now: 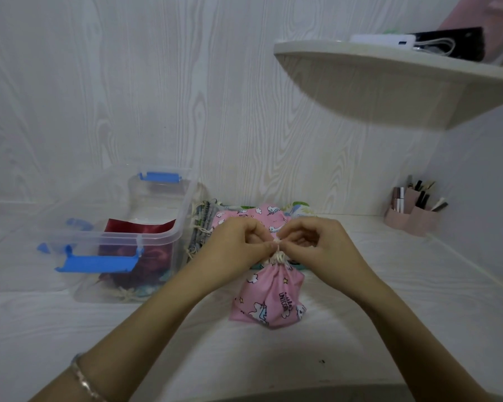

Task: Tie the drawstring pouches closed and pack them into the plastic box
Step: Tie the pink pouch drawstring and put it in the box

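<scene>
On the table (360, 329) the plastic box (183, 198) is stood open; the pink pouch (269, 297) is set near its right, neck gathered. In the grip of left hand (235, 242) and right hand (311, 242) the drawstring (278, 245) is pinched; knotting is judged underway, a tightening pull needed next.

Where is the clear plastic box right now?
Head view: the plastic box sits on the table, left side, beside the pile of pouches, left of the left hand.

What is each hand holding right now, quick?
Left hand: closed, pinching the drawstring of the pink pouch.
Right hand: closed, pinching the same drawstring.
</scene>
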Motion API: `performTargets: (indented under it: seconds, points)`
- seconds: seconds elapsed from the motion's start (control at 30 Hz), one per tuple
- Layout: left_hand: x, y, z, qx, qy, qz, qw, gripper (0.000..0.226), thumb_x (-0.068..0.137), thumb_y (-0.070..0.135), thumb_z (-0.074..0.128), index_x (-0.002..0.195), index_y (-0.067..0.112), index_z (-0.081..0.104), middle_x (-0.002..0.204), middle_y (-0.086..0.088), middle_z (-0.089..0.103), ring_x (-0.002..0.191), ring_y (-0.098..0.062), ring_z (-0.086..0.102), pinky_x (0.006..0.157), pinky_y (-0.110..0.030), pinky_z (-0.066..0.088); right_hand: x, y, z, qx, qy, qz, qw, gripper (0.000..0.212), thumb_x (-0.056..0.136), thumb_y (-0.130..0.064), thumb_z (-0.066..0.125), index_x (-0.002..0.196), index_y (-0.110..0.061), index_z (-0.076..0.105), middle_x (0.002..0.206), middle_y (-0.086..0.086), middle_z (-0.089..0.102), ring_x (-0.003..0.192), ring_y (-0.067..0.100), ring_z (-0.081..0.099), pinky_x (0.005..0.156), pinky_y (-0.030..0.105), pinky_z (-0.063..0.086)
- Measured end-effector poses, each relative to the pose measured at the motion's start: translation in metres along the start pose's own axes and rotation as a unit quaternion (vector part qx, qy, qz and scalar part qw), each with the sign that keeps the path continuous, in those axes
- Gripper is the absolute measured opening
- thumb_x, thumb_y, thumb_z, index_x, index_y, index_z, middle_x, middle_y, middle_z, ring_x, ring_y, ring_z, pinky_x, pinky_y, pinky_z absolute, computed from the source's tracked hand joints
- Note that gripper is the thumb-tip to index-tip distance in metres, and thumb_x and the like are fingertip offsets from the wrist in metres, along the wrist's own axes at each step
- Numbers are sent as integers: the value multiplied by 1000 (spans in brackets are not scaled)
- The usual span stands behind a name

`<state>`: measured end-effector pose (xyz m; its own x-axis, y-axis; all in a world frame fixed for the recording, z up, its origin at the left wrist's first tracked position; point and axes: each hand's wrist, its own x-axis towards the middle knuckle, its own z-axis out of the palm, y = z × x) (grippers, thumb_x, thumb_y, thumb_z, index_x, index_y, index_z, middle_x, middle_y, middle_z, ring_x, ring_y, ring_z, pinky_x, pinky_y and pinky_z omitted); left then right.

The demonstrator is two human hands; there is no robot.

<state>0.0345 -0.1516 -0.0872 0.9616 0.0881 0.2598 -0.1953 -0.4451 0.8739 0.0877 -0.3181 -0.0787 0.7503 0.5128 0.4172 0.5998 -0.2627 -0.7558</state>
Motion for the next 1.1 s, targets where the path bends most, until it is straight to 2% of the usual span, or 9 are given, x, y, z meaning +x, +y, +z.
performTargets:
  seconds: [0.2,0.3,0.4,0.47,0.53,0.63,0.73,0.9,1.1]
  points:
    - [-3,8,-1,33,-3,34,999,14,86,22,70,81,9,71,62,-3,65,57,-7,58,62,-23,51,2,2,-2,197,-6,91,976,30,75,4,73,84,-14,50,70,16,66,62,19,56,61,29,47]
    - [-3,14,-3,22,-15,44,999,18,87,22,68,80,6,70,62,-6,61,58,-12,55,61,-27,50,6,11,0,383,-39,181,905,27,68,1,71,78,-14,51,64,3,53,55,9,46,50,19,36]
    - [-3,17,-3,-47,-36,21,998,17,89,17,65,80,4,69,64,-10,58,60,-18,51,62,-29,46,8,25,5,507,-85,245,822,24,68,-3,77,81,-11,59,80,7,51,74,13,46,69,25,32]
    - [-3,15,-2,-93,-42,-11,995,17,90,13,63,81,0,69,61,-7,59,58,-15,53,62,-26,48,8,28,8,527,-92,238,811,26,65,-9,83,82,-10,62,87,10,48,82,17,42,77,30,28]
    - [-2,12,-1,-121,-48,-53,990,22,92,13,60,83,-6,68,58,-3,58,54,-10,52,61,-22,48,6,25,11,510,-89,215,828,20,67,-8,81,74,-10,62,78,9,48,76,16,42,72,29,29]
    - [-2,10,1,-158,-78,-108,978,23,93,19,57,77,6,66,59,0,54,53,-9,48,60,-21,43,3,20,9,346,-8,156,925,12,77,0,73,74,-8,64,67,7,60,61,13,52,56,19,41]
    - [-1,9,3,-222,-83,-149,960,13,92,18,56,85,9,63,62,0,53,54,-9,47,60,-22,42,-3,14,6,195,51,74,977,7,78,-5,75,79,-11,72,74,11,70,67,21,64,63,26,54]
    - [2,2,5,-301,-71,-211,927,7,86,16,63,82,13,68,74,-3,58,62,-11,51,59,-21,45,-10,5,-1,40,66,-26,997,21,79,-4,75,82,-24,79,77,10,69,75,35,62,65,38,51]
    - [0,5,7,-305,-70,-201,928,11,87,18,64,79,15,71,65,1,56,59,-7,50,58,-17,43,-10,0,-4,-10,75,0,997,8,76,-19,81,78,-26,79,69,0,72,66,18,67,62,35,54]
